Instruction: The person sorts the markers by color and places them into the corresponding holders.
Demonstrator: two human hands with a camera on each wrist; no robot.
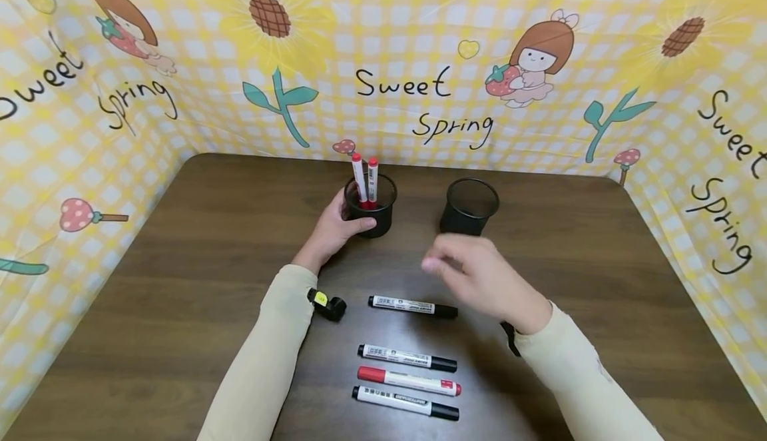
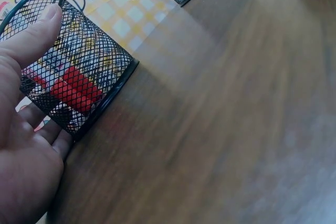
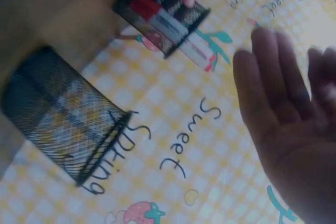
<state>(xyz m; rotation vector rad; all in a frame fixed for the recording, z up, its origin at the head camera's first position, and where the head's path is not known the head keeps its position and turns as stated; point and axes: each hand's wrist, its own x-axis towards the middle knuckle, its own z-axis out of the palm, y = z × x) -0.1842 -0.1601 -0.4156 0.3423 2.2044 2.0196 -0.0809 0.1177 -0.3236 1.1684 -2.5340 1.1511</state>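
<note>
My left hand grips a black mesh pen holder, its thumb across the near side and fingers round the far left. Two red markers stand in that holder, leaning slightly; their red caps show through the mesh in the left wrist view. Above the table, my right hand holds nothing, fingers loosely bent. Just beyond it stands a second black mesh pen holder. In the right wrist view the right hand is apart from both holders.
A black whiteboard marker lies crosswise below the hands. Nearer to me are another black marker, a red marker and a third black marker. Yellow checked cloth walls the wooden table at the back and sides.
</note>
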